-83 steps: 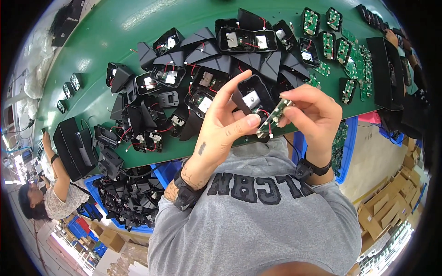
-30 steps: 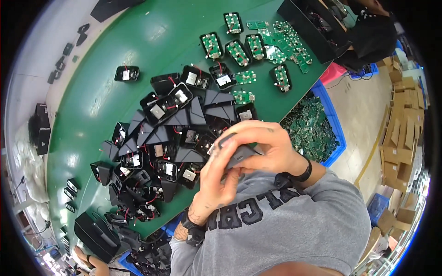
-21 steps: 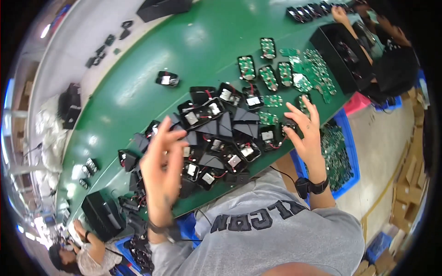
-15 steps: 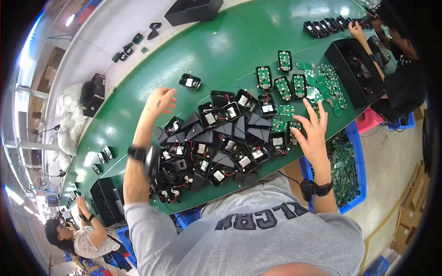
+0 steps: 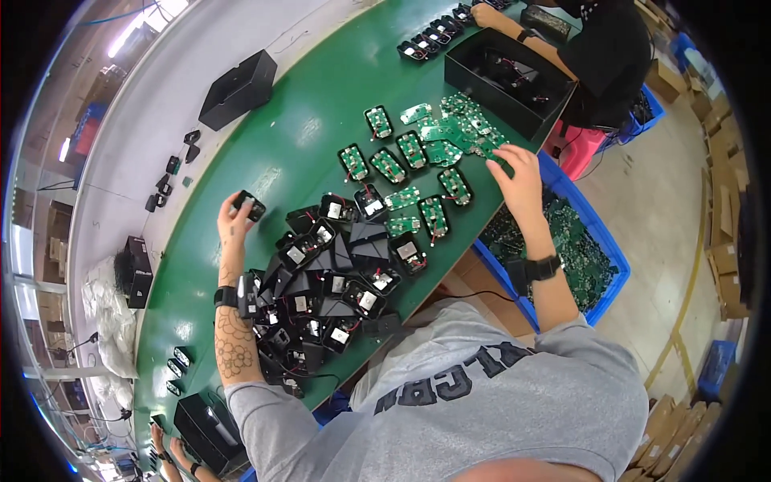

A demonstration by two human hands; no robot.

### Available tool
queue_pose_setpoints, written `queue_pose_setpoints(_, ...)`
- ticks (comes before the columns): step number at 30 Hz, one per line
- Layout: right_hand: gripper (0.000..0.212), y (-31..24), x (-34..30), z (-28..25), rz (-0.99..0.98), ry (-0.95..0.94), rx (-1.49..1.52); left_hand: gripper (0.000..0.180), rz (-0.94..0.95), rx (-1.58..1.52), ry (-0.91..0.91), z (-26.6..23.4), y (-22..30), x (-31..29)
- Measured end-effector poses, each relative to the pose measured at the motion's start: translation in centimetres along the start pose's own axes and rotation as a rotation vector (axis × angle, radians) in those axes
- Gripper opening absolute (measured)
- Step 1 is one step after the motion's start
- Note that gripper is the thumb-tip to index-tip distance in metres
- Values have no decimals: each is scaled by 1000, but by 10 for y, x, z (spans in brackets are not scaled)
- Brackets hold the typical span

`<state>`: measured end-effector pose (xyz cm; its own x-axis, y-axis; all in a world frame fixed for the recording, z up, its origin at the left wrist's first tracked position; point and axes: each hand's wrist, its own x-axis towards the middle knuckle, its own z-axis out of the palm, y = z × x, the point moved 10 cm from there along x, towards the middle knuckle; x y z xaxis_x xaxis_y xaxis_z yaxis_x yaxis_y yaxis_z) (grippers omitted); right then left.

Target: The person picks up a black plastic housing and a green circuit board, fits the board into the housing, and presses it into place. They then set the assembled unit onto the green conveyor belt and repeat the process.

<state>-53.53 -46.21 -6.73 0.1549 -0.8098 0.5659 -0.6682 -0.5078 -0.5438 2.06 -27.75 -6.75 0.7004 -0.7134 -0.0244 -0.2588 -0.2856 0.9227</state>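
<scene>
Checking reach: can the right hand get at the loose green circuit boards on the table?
Probably yes. The right hand already lies at the edge of the green circuit boards, fingers spread, with nothing between them.

A: What is the left hand [image 5: 234, 215] doing?

B: It is stretched out over the green table [image 5: 301, 128], fingers closed round a small black housing [image 5: 250, 206] with a pale part showing inside. Just to its right lies a heap of black housings [image 5: 333, 273].

A: And the right hand [image 5: 518, 175]?

B: Fingers spread, it rests at the near edge of a scatter of green circuit boards [image 5: 450, 136]. Below its wrist stands a blue bin [image 5: 610, 249] full of more boards. Beyond its fingertips sits an open black box [image 5: 506, 80], where another person's hand [image 5: 486, 14] works at the table's far end.
</scene>
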Motion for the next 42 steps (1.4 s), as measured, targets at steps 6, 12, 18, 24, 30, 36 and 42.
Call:
queue_pose_setpoints(6, 27, 6, 18, 15, -17, -40, -212, 38, -65, -738, -13, -24, 21, -70)
queue_pose_setpoints(12, 17, 12, 6, 22, 482, -177, 990, 46, -180, -1228, -10, 27, 40, -233)
queue_pose_setpoints(18, 15, -92, -34, 32, 525, -683, 1096, 60, -239, -1213, -128, 77, 53, -284)
queue_pose_setpoints(24, 15, -204, -65, 4, -41, -883, 793, 63, -65, -989, -215, 71, 83, -281)
queue_pose_setpoints(30, 17, -265, -78, 4, -146, -771, 1219, 63, -21, -820, -129, 42, 72, -286)
queue_pose_setpoints(36, 24, -300, -91, 41, -99, -998, 1328, 64, -97, -842, -94, 24, 50, -292)
queue_pose_setpoints(42, 24, -317, -116, 80, 82, -1216, 1332, 64, -127, -862, -130, 27, 35, -295)
